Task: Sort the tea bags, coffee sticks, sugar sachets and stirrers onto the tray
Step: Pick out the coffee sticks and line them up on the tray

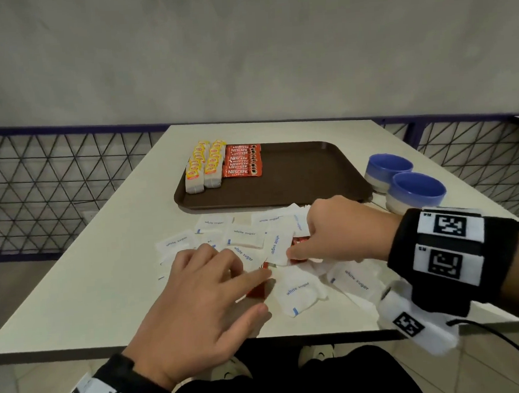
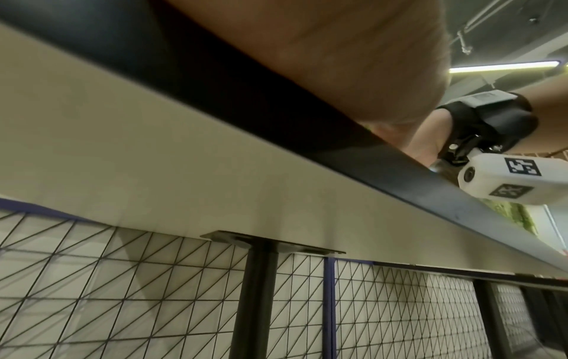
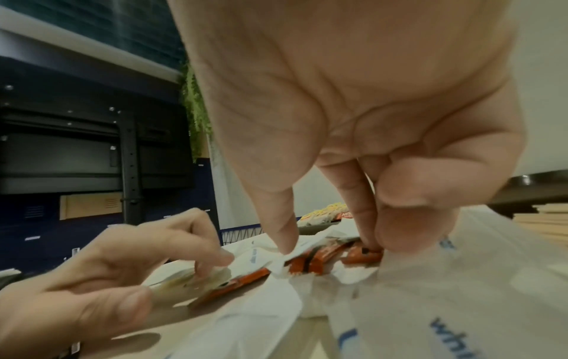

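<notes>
A brown tray (image 1: 297, 178) lies at the back of the table, with yellow tea bags (image 1: 202, 166) in two rows at its left end and red coffee sticks (image 1: 243, 162) stacked beside them. White sugar sachets (image 1: 244, 234) are scattered in front of the tray. Red coffee sticks (image 3: 322, 262) lie half buried under them. My right hand (image 1: 331, 228) reaches down into the pile and pinches these sticks between thumb and fingers (image 3: 368, 233). My left hand (image 1: 209, 292) is spread flat over the sachets, its fingertips (image 3: 212, 262) touching a sachet above another red stick (image 1: 257, 290).
Two blue bowls (image 1: 416, 190) stand at the right, next to the tray's corner. A wire mesh fence (image 1: 51, 186) runs behind and beside the table. The near table edge (image 1: 170, 345) is just under my left wrist. The left wrist view mostly shows the table's underside and pedestal (image 2: 255, 303).
</notes>
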The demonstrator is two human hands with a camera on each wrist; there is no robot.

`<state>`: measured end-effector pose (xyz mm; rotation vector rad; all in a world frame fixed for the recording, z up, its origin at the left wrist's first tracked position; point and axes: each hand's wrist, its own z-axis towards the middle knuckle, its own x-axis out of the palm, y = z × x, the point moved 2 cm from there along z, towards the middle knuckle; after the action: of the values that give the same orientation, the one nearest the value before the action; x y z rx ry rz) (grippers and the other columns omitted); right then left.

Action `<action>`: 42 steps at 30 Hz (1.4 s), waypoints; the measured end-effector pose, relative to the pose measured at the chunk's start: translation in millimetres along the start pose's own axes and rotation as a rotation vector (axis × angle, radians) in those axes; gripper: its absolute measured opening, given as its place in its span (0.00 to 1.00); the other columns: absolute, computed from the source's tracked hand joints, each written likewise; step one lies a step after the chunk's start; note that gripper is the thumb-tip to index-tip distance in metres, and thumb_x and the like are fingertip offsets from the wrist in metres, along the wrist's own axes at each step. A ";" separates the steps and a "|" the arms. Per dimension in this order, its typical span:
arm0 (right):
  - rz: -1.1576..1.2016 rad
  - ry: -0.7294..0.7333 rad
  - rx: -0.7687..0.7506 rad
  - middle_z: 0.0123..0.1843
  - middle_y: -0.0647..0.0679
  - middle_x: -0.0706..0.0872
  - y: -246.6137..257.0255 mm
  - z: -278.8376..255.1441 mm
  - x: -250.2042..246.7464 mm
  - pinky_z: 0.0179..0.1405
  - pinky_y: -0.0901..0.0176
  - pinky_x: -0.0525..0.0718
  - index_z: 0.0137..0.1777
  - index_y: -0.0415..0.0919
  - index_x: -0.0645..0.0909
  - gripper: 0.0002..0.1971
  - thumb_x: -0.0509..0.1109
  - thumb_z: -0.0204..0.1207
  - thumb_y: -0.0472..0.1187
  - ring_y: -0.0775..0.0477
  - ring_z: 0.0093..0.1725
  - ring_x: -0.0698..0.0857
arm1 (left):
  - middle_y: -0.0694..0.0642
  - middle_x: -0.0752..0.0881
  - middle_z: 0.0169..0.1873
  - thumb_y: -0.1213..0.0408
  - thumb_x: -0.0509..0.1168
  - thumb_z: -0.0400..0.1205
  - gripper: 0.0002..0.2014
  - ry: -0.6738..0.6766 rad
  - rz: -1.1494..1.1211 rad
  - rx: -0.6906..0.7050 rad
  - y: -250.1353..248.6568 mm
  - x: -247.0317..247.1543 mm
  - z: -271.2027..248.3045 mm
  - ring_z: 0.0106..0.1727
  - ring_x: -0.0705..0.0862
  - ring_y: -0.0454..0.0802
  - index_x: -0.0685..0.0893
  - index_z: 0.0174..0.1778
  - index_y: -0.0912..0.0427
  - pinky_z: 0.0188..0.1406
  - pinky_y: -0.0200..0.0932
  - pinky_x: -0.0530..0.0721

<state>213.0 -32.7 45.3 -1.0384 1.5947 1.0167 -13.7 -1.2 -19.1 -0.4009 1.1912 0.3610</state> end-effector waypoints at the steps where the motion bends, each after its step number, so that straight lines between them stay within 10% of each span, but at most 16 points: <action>1: 0.003 0.001 0.007 0.28 0.51 0.81 -1.7 1.6 0.6 0.24 0.64 0.76 0.35 0.45 0.80 0.23 0.74 0.76 0.65 0.55 0.24 0.79 | 0.38 0.74 0.47 0.37 0.57 0.84 0.16 0.016 0.016 0.020 -0.1 0.7 0.8 0.49 0.71 0.44 0.80 0.66 0.30 0.54 0.50 0.72; 11: 0.047 0.024 0.048 0.34 0.50 0.84 -5.4 10.6 10.1 0.27 0.61 0.73 0.42 0.45 0.83 0.20 0.78 0.72 0.62 0.52 0.32 0.80 | 0.40 0.82 0.44 0.46 0.61 0.86 0.12 -0.174 -0.069 0.010 0.7 3.1 -1.4 0.46 0.79 0.49 0.85 0.57 0.46 0.47 0.52 0.78; 26: 0.038 -0.089 -0.092 0.45 0.52 0.84 0.5 -6.2 16.3 0.36 0.59 0.79 0.45 0.51 0.76 0.12 0.78 0.76 0.51 0.51 0.42 0.83 | 0.31 0.82 0.35 0.29 0.65 0.72 0.20 -0.161 -0.126 -0.227 -1.8 8.5 4.9 0.47 0.78 0.39 0.86 0.52 0.37 0.54 0.51 0.74; 32: 0.106 -0.100 -0.070 0.44 0.52 0.86 -3.1 -9.6 15.1 0.48 0.54 0.91 0.45 0.51 0.78 0.10 0.78 0.74 0.45 0.49 0.44 0.86 | 0.33 0.82 0.34 0.38 0.68 0.72 0.13 -0.156 -0.122 -0.268 -14.7 14.7 9.4 0.44 0.78 0.41 0.85 0.48 0.38 0.51 0.51 0.73; 38: 0.300 -0.194 -0.060 0.41 0.55 0.86 -16.8 -16.7 -8.4 0.33 0.62 0.80 0.45 0.49 0.81 0.09 0.81 0.74 0.43 0.53 0.39 0.85 | 0.33 0.84 0.36 0.47 0.72 0.73 0.10 -0.238 -0.311 -0.291 -9.6 13.7 3.7 0.45 0.83 0.38 0.85 0.50 0.37 0.53 0.46 0.75; 42: 0.505 -0.248 -0.057 0.37 0.48 0.88 -37.8 -32.7 -20.6 0.36 0.53 0.92 0.45 0.47 0.82 0.09 0.79 0.75 0.34 0.43 0.39 0.91 | 0.37 0.81 0.30 0.36 0.70 0.71 0.13 -0.202 -0.155 -0.339 -11.9 13.6 7.4 0.40 0.80 0.40 0.83 0.37 0.41 0.50 0.49 0.73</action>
<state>244.1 -71.3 66.8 -0.5201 1.6602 1.4723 2.4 -7.2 -28.3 -0.7293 0.8950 0.4590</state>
